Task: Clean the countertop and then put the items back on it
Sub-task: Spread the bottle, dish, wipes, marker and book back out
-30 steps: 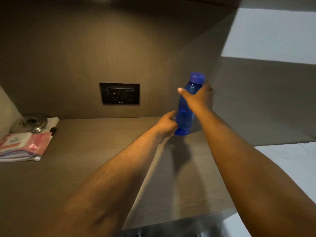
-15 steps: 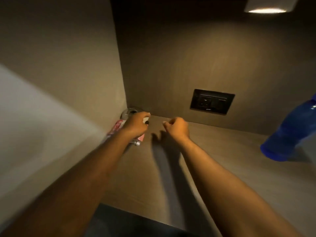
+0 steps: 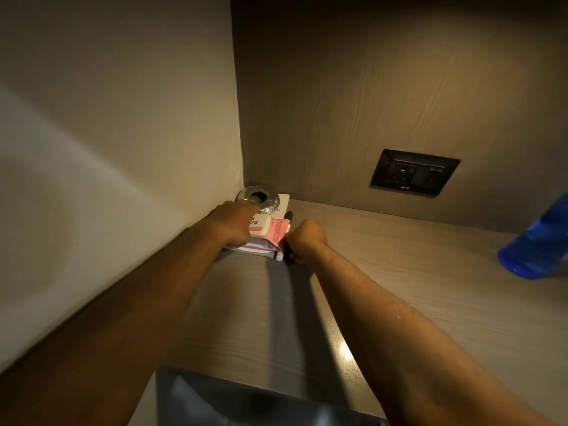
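Both hands [image 3: 235,224] now on pile [image 3: 264,241]

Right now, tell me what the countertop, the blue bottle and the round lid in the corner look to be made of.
Countertop: wood-look laminate, probably; printed grain lines, low sheen with a glare spot near the front edge.
Blue bottle: translucent blue plastic, it seems; light passes through it.
Round lid: polished metal or glass, hard to tell; bright reflections on a domed top.
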